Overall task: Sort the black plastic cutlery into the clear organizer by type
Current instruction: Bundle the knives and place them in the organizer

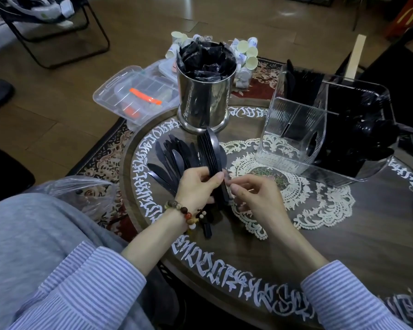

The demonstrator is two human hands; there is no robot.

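The left hand (196, 184) is gripping a stacked bundle of black cutlery (210, 153) upright over the near-middle of the table (343, 246), while the right hand (253, 194) is pinching at the bundle's handles, apparently squaring up one type. More loose pieces (169, 160) are lying fanned out just left. Next, I judge, the bundle is heading right into a compartment of the clear organizer (296, 129).

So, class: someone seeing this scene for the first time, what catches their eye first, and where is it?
At the centre, the left hand grips a stack of black cutlery while the right hand pinches its edge. Behind stands a shiny steel canister stuffed with black packets. At right sits the clear organizer, already holding black cutlery.
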